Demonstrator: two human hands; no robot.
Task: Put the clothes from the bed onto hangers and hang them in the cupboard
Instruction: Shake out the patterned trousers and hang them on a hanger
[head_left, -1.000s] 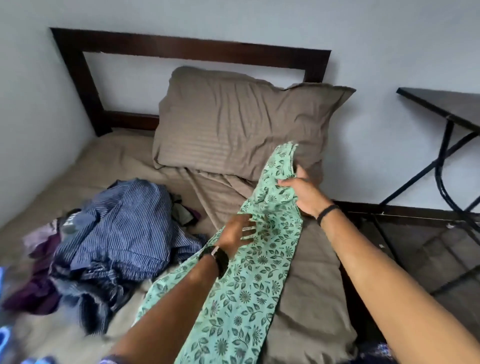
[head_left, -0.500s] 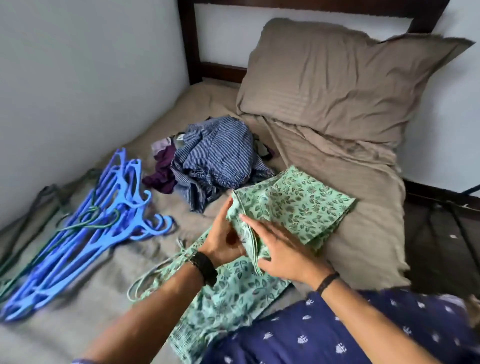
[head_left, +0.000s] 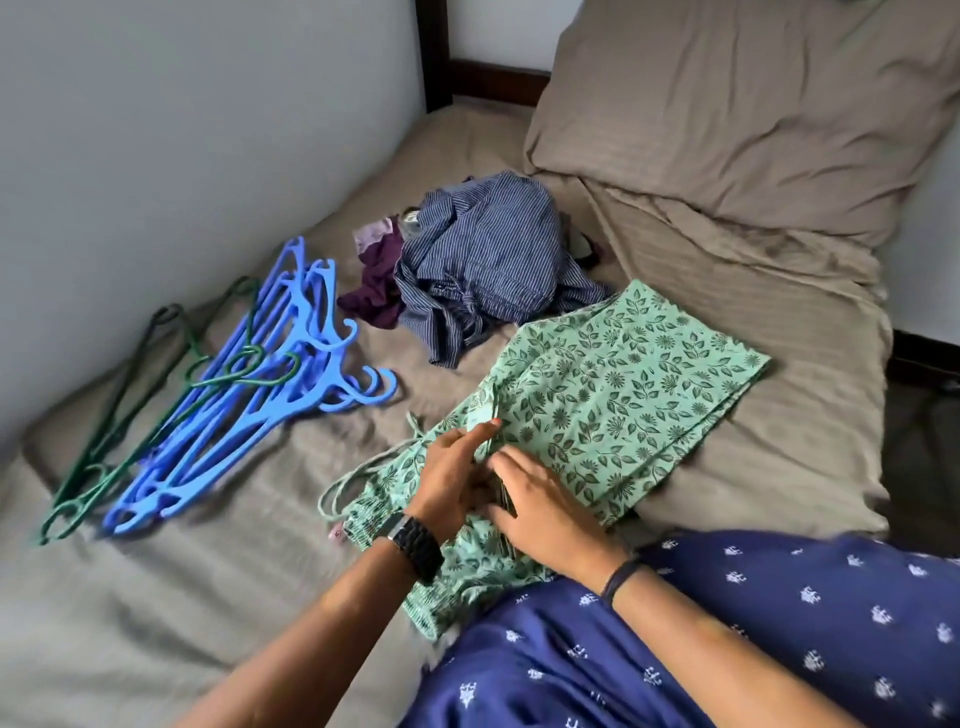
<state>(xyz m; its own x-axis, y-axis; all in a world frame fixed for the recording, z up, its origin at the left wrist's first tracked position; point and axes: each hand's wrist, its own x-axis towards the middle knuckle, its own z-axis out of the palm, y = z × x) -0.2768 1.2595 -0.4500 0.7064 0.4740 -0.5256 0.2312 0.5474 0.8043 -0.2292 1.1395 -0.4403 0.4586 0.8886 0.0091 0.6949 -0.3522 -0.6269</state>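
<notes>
At lower centre I see my left hand (head_left: 453, 475) and right hand (head_left: 540, 512) pinching the fold of the green leaf-print garment (head_left: 597, 410) lying on the bed (head_left: 234, 571), with blue hangers (head_left: 270, 384) at left.

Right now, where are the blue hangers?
In the head view, the blue hangers lie in a pile on the bed's left side by the wall, left of the striped shirt, with green hangers mixed in.
</notes>
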